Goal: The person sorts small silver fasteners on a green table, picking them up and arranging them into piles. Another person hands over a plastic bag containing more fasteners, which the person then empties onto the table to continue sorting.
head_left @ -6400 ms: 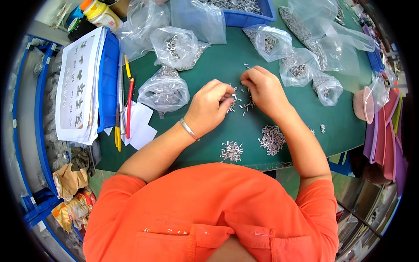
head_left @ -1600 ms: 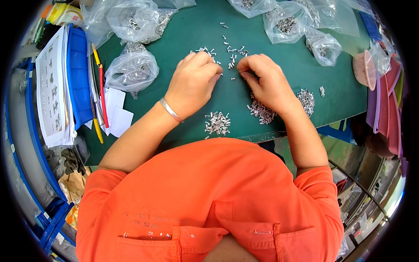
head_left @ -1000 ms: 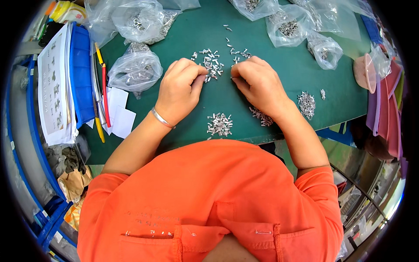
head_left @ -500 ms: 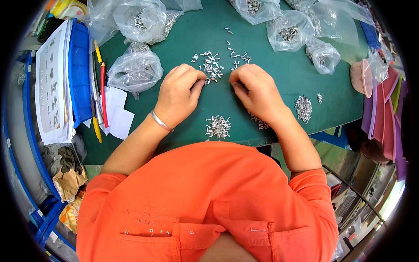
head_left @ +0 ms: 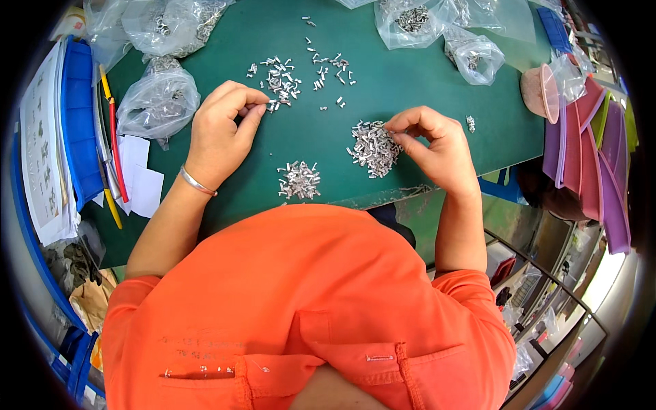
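Note:
On the green tabletop (head_left: 225,181), my left hand (head_left: 225,130) is closed in a thumb-and-finger pinch at the near edge of a loose scatter of small silvery metal pieces (head_left: 281,78). One small metal piece shows at its fingertips. To the right, my right hand (head_left: 437,147) has thumb and forefinger brought together at the edge of a dense heap of metal pieces (head_left: 374,152). What is between those fingers is too small to make out. A smaller heap of the pieces (head_left: 299,181) lies nearer my body, between the hands. More loose pieces (head_left: 333,65) are strewn farther back.
Clear plastic bags of metal pieces (head_left: 160,102) stand at the left, with others (head_left: 473,55) at the back right. Beside papers and a blue bin (head_left: 82,123) lie pens (head_left: 115,143). A pink cup (head_left: 540,92) is near the right edge, by a tiny cluster of pieces (head_left: 470,124).
My right hand has moved from the scatter toward me and right, to the dense heap, now uncovered. My left hand stays by the scatter. The whole view has shifted, moving the table left and up.

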### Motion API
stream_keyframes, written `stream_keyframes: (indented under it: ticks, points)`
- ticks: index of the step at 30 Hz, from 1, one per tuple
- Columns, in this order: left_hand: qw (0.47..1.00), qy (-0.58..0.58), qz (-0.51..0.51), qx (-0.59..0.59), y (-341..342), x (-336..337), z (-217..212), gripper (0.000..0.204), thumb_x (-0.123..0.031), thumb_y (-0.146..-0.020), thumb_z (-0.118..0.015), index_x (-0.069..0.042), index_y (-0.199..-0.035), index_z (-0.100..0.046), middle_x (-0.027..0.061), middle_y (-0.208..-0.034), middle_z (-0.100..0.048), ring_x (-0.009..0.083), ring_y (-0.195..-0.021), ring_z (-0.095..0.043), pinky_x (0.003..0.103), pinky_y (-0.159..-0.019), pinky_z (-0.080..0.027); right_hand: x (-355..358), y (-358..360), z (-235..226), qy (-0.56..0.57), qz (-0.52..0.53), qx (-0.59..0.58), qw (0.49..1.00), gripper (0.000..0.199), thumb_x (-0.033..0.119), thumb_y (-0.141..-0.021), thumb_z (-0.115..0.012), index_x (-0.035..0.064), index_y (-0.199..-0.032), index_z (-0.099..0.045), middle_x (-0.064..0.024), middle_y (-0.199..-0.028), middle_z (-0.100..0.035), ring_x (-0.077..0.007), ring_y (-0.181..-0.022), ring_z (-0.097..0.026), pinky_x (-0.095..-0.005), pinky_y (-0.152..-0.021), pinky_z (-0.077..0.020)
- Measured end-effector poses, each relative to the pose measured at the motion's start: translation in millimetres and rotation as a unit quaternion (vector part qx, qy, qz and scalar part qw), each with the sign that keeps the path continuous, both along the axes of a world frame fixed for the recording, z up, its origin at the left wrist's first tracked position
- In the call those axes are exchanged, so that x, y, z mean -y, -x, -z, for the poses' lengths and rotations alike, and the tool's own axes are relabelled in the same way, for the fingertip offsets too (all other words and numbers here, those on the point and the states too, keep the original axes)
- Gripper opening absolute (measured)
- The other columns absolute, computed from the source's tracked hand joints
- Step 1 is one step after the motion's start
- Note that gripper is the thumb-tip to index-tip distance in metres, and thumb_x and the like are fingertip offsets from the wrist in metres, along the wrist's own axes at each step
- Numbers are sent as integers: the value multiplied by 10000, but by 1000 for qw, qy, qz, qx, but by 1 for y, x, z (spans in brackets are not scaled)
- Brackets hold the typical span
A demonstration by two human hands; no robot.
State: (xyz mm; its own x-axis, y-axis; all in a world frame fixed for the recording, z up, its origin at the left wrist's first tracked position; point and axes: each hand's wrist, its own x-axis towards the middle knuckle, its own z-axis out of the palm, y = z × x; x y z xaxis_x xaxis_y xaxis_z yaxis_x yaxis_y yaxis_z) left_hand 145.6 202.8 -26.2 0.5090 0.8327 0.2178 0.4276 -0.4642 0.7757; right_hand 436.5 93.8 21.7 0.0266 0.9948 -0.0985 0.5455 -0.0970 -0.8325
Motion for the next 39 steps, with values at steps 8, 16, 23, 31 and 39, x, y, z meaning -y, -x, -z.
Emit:
stream_keyframes:
  ticks: [8,16,23,31,39]
  points:
    - [1000,-1,-7,10,0,1,2,99,38,-841,-672,1,-932,-683,62,-861,-629,142,-715,-578,253,-649,-473,-25,19,7,-113,-52,85,989,116,-37,-803,-656,19,-904,-648,-105,-819,-674,-270,-769,-653,-349,-693,-528]
    - [1000,5,-12,8,-1,2,2,101,40,-837,-670,3,-932,-676,66,-849,-627,147,-705,-582,256,-634,-474,-59,42,31,-245,-132,150,949,133,-38,-761,-650,51,-854,-617,-96,-774,-631,-311,-746,-592,-412,-674,-497]
    - [1000,-10,-9,-3,-1,0,1,104,42,-832,-669,4,-929,-674,73,-841,-623,159,-714,-598,257,-640,-482,-57,44,29,-233,-125,180,947,137,-3,-771,-655,61,-881,-604,-94,-786,-629,-314,-755,-591,-421,-702,-490]
    - [1000,-2,-11,-5,0,1,-1,94,37,-833,-675,8,-923,-672,75,-843,-622,164,-717,-605,263,-654,-492,-58,44,24,-221,-112,149,957,156,-24,-768,-662,53,-888,-600,-103,-818,-621,-316,-753,-611,-398,-667,-503]
    - [1000,1,-12,-3,1,0,2,97,42,-834,-674,7,-925,-672,75,-854,-624,163,-720,-610,263,-659,-497,-34,2,-7,-25,-109,41,993,130,-61,-738,-658,13,-841,-626,-57,-801,-630,-174,-705,-611,-304,-639,-498]
